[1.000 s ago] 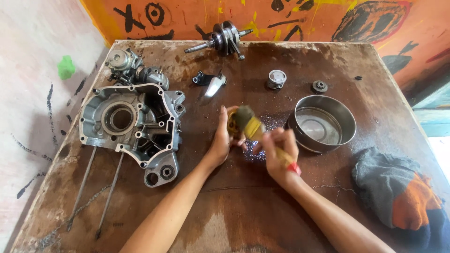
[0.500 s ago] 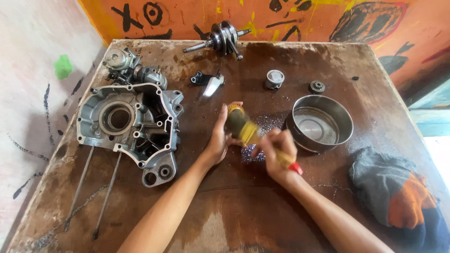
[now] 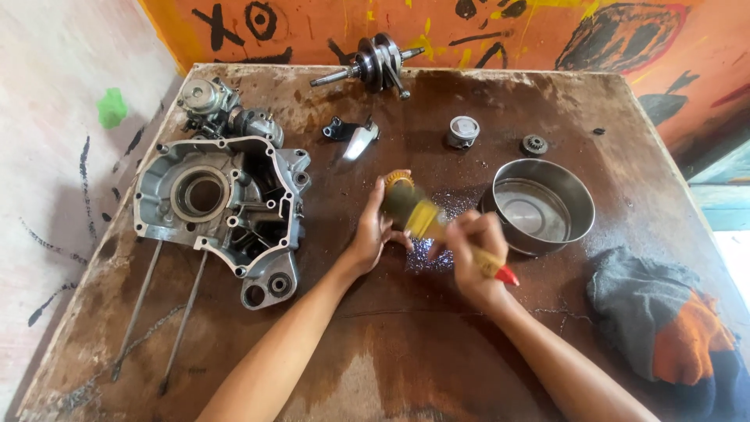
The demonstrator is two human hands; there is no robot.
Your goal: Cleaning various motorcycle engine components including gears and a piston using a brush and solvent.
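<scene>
Near the middle of the counter (image 3: pixel 391 359), the left hand (image 3: pixel 373 230) grips a small toothed gear part (image 3: pixel 400 191), tilted toward the right hand (image 3: pixel 473 254). That hand is clenched on a yellow brush (image 3: pixel 437 227), bristles against the part. They work over a wet patch (image 3: pixel 430 254) beside the metal bowl (image 3: pixel 539 205), so drips stay together.

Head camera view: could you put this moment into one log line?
left hand: holds gear part | right hand: grips brush on the part | nearby: metal bowl, engine case | surface: wooden table

Bright even daylight, motion blur at hands (image 3: pixel 426 227)
</scene>
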